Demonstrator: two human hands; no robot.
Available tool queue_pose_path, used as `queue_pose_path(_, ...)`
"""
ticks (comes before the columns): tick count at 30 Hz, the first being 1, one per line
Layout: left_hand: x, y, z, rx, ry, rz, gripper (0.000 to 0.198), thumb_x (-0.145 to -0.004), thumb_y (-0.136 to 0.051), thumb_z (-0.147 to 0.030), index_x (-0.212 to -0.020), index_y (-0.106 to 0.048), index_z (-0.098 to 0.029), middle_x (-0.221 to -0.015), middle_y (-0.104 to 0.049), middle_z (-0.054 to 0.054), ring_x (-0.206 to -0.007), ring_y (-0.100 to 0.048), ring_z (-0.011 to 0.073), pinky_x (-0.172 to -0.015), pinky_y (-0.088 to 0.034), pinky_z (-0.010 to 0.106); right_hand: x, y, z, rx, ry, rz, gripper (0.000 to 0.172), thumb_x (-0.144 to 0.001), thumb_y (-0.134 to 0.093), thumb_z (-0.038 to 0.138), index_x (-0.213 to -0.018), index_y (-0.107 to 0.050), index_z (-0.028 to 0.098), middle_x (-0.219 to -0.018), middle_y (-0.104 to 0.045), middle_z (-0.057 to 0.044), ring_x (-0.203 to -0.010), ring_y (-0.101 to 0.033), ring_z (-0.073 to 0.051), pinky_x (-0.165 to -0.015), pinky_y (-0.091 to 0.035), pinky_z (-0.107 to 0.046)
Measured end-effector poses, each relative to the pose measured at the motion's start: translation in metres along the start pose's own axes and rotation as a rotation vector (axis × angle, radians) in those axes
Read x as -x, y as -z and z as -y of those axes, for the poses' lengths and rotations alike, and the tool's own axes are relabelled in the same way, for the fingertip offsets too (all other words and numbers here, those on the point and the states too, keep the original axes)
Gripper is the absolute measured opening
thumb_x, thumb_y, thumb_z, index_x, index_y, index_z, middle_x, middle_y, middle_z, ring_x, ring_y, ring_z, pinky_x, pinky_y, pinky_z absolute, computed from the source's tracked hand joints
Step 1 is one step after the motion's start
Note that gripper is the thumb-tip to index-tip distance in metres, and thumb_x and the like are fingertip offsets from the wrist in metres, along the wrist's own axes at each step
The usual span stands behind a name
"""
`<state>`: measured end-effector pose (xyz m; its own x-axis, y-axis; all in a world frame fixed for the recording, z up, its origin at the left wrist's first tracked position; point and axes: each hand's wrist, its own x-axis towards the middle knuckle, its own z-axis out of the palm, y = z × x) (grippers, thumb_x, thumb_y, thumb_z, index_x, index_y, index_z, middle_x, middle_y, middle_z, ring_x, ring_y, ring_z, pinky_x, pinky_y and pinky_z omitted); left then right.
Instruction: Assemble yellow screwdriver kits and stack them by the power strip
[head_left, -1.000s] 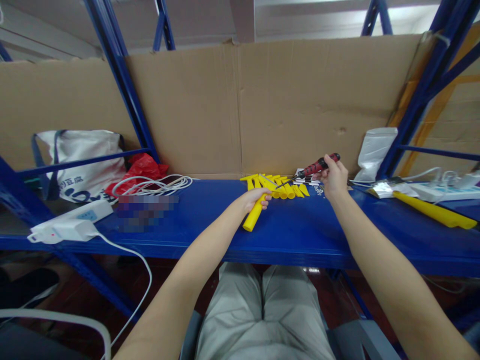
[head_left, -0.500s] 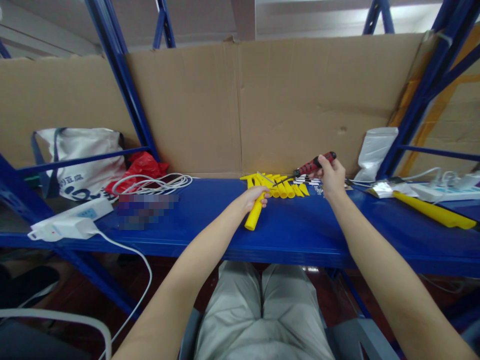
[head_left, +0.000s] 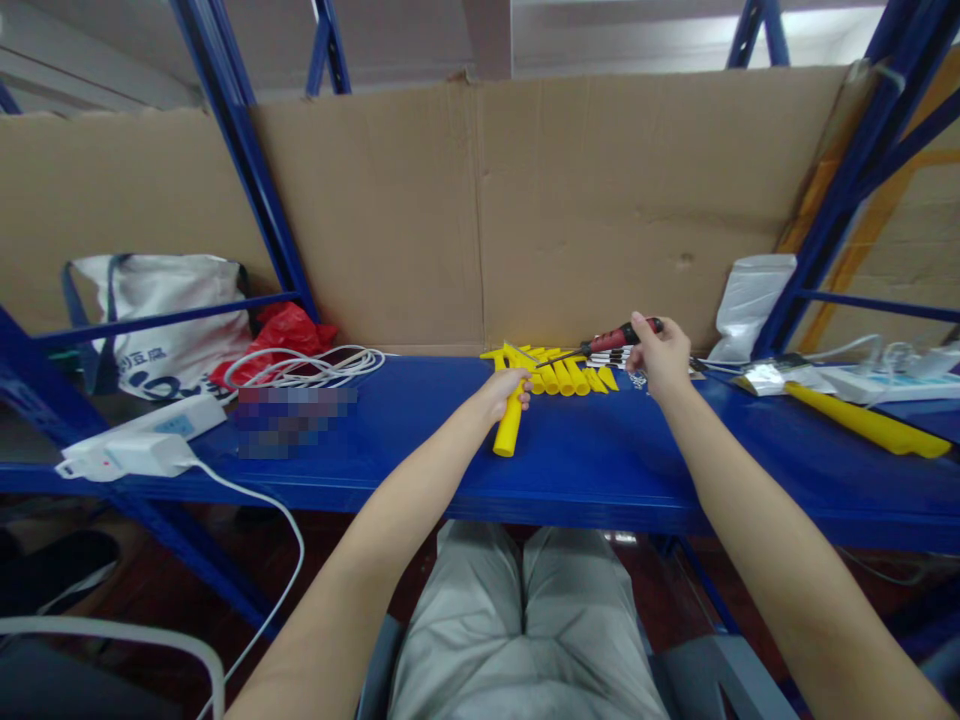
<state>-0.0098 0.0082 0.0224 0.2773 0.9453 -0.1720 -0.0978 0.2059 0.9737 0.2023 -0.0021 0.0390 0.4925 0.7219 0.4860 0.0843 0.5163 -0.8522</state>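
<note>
My left hand (head_left: 501, 388) is closed around a yellow plastic handle piece (head_left: 510, 425) that rests on the blue shelf (head_left: 420, 450). Its upper end points at a pile of several yellow plastic parts (head_left: 559, 368) by the cardboard wall. My right hand (head_left: 660, 358) grips a red-and-black screwdriver (head_left: 615, 338), held nearly level. Its thin shaft reaches left over the yellow pile towards the top of the handle piece.
A white power strip (head_left: 135, 450) with a cable, a coil of white cable (head_left: 307, 368), a red bag (head_left: 281, 335) and a white tote bag (head_left: 161, 320) lie left. A long yellow tool (head_left: 870, 422), a foil pack (head_left: 765, 378) and a white plastic bag (head_left: 750, 300) lie right. Cardboard (head_left: 570, 210) backs the shelf.
My right hand lowered and moved left, bringing the screwdriver from a steep tilt to nearly level over the yellow pile. My left hand turned the yellow handle piece more upright.
</note>
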Motion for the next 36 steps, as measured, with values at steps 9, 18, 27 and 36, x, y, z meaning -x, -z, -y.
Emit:
queue_pose_path(9,-0.0044,0.0026,0.0007,0.021,-0.018,-0.050,0.016,-0.085,-0.037,-0.007,-0.075,-0.040,-0.019,-0.044,-0.036,-0.010,-0.028,-0.030,0.0053,-0.035,-0.026,0.018,0.0003,0.0019,0.0056,-0.083,-0.106,0.089,0.030,-0.074,-0.065,0.044,-0.069,-0.046,0.021,-0.040,-0.048,0.005,-0.028,-0.042,-0.009,-0.028,-0.028,-0.019)
queue_pose_path(18,-0.0033,0.0022,0.0010,0.005,-0.031,-0.082,0.016,-0.085,-0.039,-0.007,-0.076,-0.040,-0.020,-0.043,-0.036,-0.010,-0.027,-0.030,0.0048,-0.035,-0.025,0.017,-0.0015,0.0020,0.0037,-0.134,-0.046,0.021,0.027,-0.069,-0.073,0.033,-0.063,-0.051,0.020,-0.037,-0.038,0.009,-0.028,-0.032,-0.005,-0.027,-0.022,-0.018)
queue_pose_path(27,-0.0042,0.0026,0.0025,0.000,-0.036,-0.085,0.014,-0.085,-0.040,-0.007,-0.077,-0.041,-0.019,-0.044,-0.037,-0.010,-0.028,-0.031,0.0045,-0.035,-0.025,0.017,-0.0032,0.0073,0.0061,-0.243,-0.128,0.181,0.034,-0.072,-0.070,0.050,-0.073,-0.057,0.019,-0.043,-0.049,0.006,-0.033,-0.045,-0.007,-0.032,-0.033,-0.017)
queue_pose_path(36,-0.0004,0.0009,0.0003,-0.008,-0.021,-0.115,0.013,-0.084,-0.041,-0.006,-0.081,-0.046,-0.018,-0.044,-0.035,-0.010,-0.029,-0.031,0.0046,-0.035,-0.025,0.016,-0.0029,0.0064,0.0043,-0.271,-0.028,0.264,0.034,-0.067,-0.077,0.043,-0.074,-0.054,0.020,-0.043,-0.040,0.011,-0.029,-0.031,-0.003,-0.028,-0.021,-0.015)
